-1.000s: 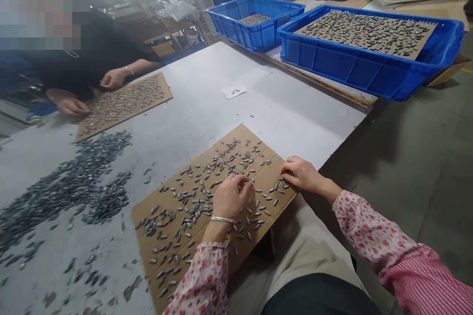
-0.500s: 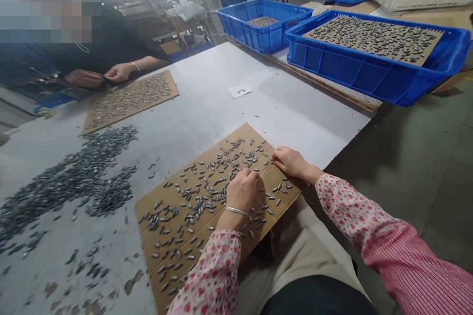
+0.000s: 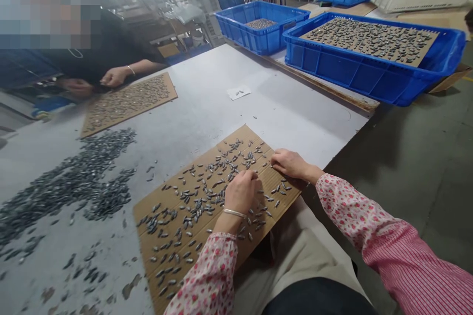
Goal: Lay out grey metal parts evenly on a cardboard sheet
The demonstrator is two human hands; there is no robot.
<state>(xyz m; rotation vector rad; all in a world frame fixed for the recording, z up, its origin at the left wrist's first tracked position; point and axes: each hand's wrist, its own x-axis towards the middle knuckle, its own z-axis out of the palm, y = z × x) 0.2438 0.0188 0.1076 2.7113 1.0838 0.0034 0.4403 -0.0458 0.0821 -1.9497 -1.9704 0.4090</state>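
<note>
A sheet of brown cardboard (image 3: 162,251) lies at the table's near edge, with many small grey spindle-shaped metal pieces (image 3: 199,204) scattered over it. Over its right half, my left hand (image 3: 242,189) is closed, its curled fingertips resting low among the pieces and hidden behind the knuckles. Close by, at the sheet's right edge, my right hand (image 3: 288,162) has its fingers pinched together against the cardboard. Whatever is between those fingertips is too small to make out. Several loose pieces (image 3: 281,188) lie just below my right hand.
A large heap of the same pieces (image 3: 74,177) covers the table's left side. Across from me a person's hands (image 3: 114,77) work over another covered cardboard sheet (image 3: 170,89). Blue crates (image 3: 332,64) stand at the back right. A small white paper (image 3: 233,94) lies mid-table.
My two hands stay in nearly the same places, with only slight finger movement. The view has shifted a little. The other person's hands have moved slightly apart.
</note>
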